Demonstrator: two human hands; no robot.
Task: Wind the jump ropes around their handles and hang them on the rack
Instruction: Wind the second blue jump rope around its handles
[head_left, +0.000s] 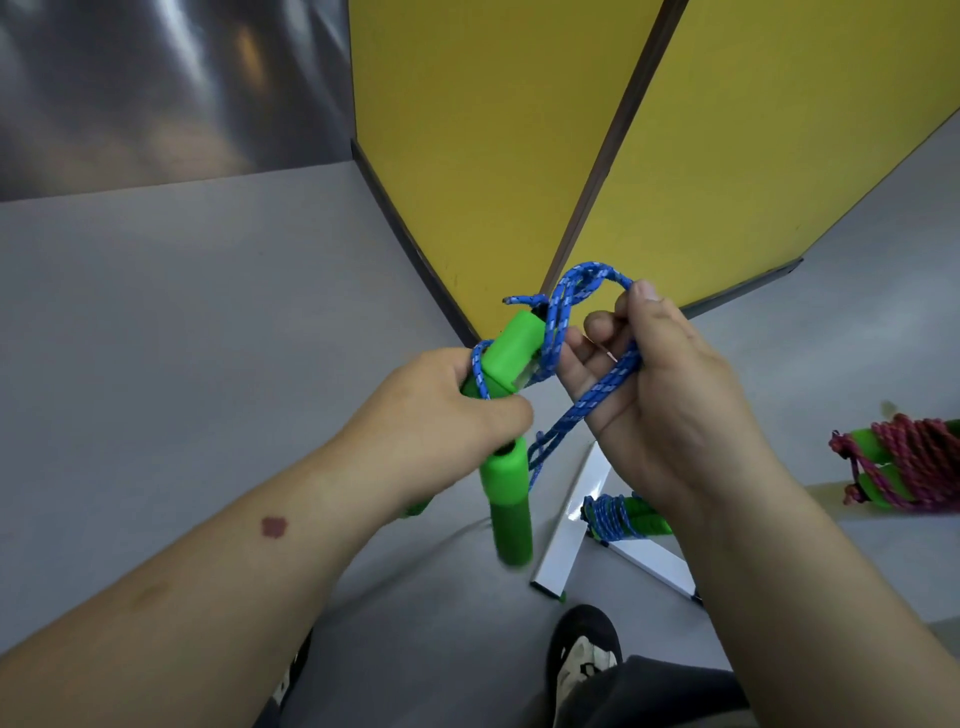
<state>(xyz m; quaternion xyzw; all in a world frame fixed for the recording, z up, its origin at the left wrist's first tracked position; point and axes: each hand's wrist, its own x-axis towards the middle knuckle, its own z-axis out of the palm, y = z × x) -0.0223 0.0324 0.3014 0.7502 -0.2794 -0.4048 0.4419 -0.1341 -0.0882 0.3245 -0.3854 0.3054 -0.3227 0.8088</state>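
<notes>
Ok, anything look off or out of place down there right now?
Nothing stands out. The left hand grips the green handles, and the right hand holds loops of the blue rope. Two wound ropes lie tidy nearby.

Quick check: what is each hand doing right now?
Left hand: grips the green handles.
Right hand: holds the blue rope.
</notes>
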